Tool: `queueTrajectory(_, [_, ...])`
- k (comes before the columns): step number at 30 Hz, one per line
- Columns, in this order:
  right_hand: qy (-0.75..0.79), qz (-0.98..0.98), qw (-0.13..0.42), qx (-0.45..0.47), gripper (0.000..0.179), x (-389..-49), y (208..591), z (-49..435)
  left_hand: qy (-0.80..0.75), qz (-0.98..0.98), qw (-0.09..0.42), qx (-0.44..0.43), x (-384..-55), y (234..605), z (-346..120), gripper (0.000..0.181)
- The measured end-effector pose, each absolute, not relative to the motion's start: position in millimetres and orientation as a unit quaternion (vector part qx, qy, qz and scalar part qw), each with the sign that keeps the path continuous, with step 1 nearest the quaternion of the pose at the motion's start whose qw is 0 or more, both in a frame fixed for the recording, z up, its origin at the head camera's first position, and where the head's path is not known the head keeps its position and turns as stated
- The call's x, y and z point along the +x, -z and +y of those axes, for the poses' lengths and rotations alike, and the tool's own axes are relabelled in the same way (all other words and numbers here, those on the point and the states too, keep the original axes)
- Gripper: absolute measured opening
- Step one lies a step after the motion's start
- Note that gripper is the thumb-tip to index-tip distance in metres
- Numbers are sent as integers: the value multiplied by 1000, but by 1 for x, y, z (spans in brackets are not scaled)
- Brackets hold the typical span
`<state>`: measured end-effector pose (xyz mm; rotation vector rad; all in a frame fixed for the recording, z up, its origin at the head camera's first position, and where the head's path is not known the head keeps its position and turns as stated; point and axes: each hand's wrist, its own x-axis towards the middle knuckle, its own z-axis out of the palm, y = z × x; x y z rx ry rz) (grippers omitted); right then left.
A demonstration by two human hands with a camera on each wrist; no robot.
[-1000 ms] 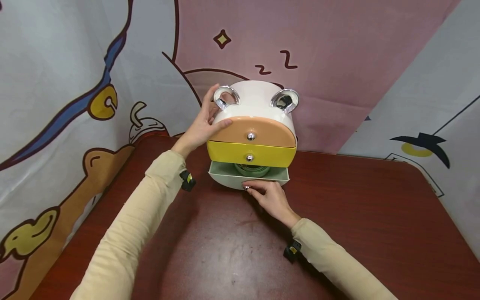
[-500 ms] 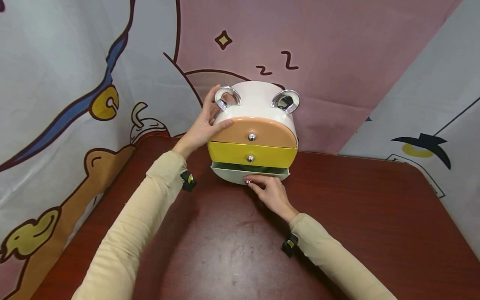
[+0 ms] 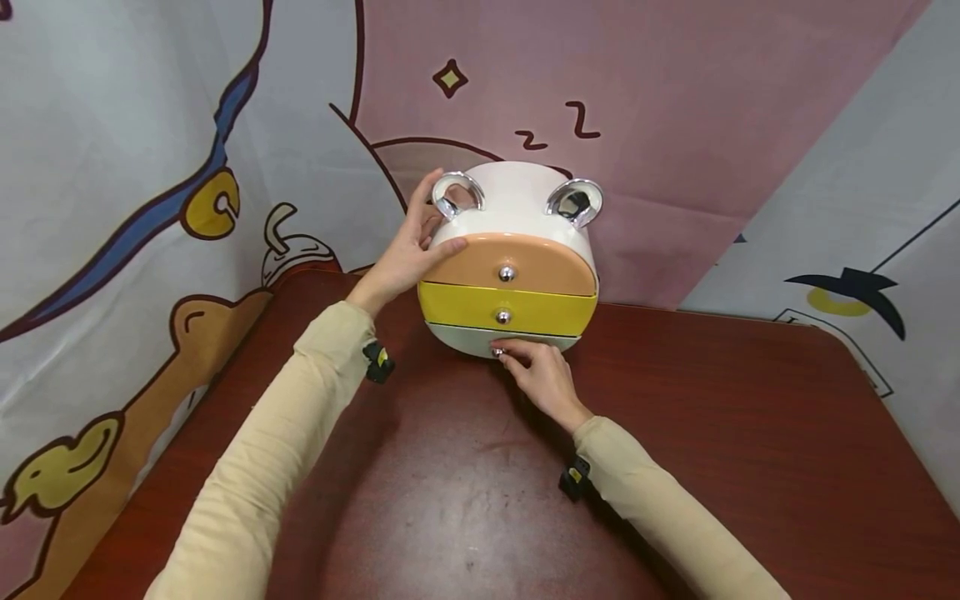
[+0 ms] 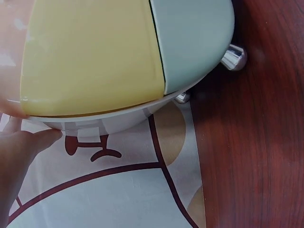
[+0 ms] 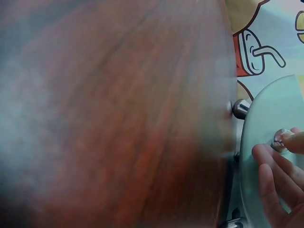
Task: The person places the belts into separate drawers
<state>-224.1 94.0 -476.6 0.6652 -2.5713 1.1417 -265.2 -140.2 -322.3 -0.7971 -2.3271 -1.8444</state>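
Note:
A small rounded drawer cabinet [image 3: 517, 187] with a white shell and two silver ears stands on the table. Its front stacks an orange drawer [image 3: 465, 271], a yellow drawer [image 3: 457, 307] and a pale green bottom drawer [image 3: 457, 337], all flush in the shell. My left hand [image 3: 405, 254] grips the upper left side, thumb on the orange drawer's edge and fingers by the left ear; in the left wrist view it is partly out of frame. With thumb and fingertips, my right hand [image 3: 543, 375] pinches the bottom drawer's silver knob [image 5: 279, 140]. The drawer's inside is hidden.
The dark red wooden table [image 3: 720, 433] reaches out in front and to both sides. Just behind the cabinet hangs a printed cartoon cloth [image 3: 660, 150]. Short silver feet [image 4: 235, 58] hold the cabinet off the tabletop.
The green bottom drawer, pulled out with a round green item visible inside, has slid back until it is closed. My right hand moved inward with its knob; my left hand kept its grip.

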Motion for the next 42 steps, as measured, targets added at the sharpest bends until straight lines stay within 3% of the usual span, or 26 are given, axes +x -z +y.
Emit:
queueTrajectory(18, [-399, -891, 105, 189, 21, -226, 471, 91, 605, -750, 49, -263, -264, 323, -136, 87])
queueTrajectory(25, [-397, -888, 101, 208, 22, -224, 472, 93, 598, -759, 56, -252, -261, 326, -135, 88])
queueTrajectory(33, [-433, -862, 59, 258, 33, -221, 472, 109, 572, -783, 64, -236, -253, 327, -139, 87])
queueTrajectory(42, [-482, -844, 77, 223, 13, -222, 460, 142, 538, -806, 82, -232, -253, 346, -153, 75])
